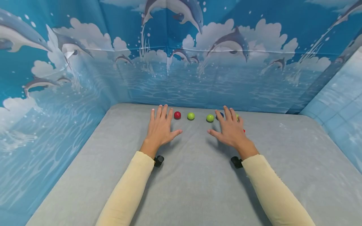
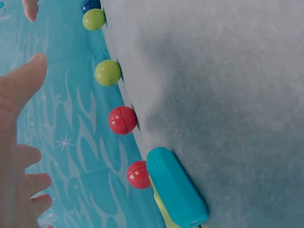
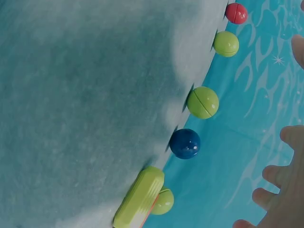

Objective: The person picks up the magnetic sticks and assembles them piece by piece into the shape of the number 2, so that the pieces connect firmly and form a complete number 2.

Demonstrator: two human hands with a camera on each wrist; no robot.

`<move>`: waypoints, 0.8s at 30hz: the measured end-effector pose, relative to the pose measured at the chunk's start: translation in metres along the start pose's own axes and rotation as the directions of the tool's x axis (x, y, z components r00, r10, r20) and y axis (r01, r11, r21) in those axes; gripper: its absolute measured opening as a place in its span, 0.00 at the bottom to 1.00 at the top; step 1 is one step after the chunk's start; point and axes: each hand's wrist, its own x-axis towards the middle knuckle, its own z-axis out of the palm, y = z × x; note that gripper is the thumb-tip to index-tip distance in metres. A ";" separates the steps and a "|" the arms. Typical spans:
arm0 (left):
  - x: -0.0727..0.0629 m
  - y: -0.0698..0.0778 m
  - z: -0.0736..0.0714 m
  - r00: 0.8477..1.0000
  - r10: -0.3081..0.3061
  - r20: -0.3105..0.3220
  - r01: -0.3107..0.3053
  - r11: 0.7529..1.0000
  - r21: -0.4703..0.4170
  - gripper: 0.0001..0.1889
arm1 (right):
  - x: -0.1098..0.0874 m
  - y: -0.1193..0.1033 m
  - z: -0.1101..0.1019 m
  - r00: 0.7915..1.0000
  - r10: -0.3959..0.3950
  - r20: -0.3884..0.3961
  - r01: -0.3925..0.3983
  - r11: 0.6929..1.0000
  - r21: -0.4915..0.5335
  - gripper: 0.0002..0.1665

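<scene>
My left hand (image 1: 161,128) is held over the grey surface, fingers straight and thumb spread. Just right of its fingertips is a shiny red ball (image 1: 177,115), then a lime-green ball (image 1: 190,116). My right hand (image 1: 232,130) is spread the same way, holding nothing. Beside its fingers sit another lime-green ball (image 1: 210,118) and a dark blue ball (image 3: 185,143), partly covered in the head view. The left wrist view also shows a second red ball (image 2: 138,175) against a teal elongated object (image 2: 175,187). In the right wrist view, a lime-green elongated object (image 3: 140,197) partly hides another green ball (image 3: 163,201).
The balls form a row along the far edge of the grey padded surface (image 1: 195,182). Behind it hangs a blue curtain (image 1: 181,84) printed with dolphins, which continues along the left side. A pale blue tiled-pattern sheet (image 1: 339,103) stands at the right.
</scene>
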 end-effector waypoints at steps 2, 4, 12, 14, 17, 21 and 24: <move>0.001 0.000 0.000 1.000 -0.001 0.003 0.001 1.000 0.000 0.52 | 0.001 -0.001 -0.001 1.000 0.006 -0.001 -0.006 1.000 0.004 0.55; 0.002 0.000 0.001 1.000 -0.004 0.006 0.004 1.000 -0.001 0.52 | 0.001 -0.001 -0.002 1.000 0.010 0.004 -0.010 1.000 -0.001 0.56; 0.003 -0.012 -0.002 1.000 -0.005 0.001 0.005 1.000 -0.016 0.51 | -0.002 0.001 -0.003 1.000 -0.011 0.024 0.012 0.999 -0.051 0.63; -0.002 -0.022 -0.007 1.000 0.010 -0.021 -0.011 1.000 -0.016 0.50 | -0.004 0.002 -0.003 0.999 -0.047 0.024 0.049 0.996 -0.081 0.62; -0.012 -0.040 -0.014 0.997 0.045 -0.069 -0.045 0.999 -0.003 0.47 | -0.008 0.004 -0.004 0.992 -0.122 0.011 0.123 0.986 -0.111 0.59; -0.026 -0.060 -0.021 0.985 0.124 -0.122 -0.123 0.992 0.014 0.42 | -0.019 0.010 -0.010 0.968 -0.251 -0.023 0.247 0.963 -0.109 0.50; -0.034 -0.070 -0.025 0.968 0.211 -0.138 -0.210 0.977 0.025 0.35 | -0.030 0.022 -0.014 0.926 -0.373 -0.064 0.365 0.925 -0.104 0.39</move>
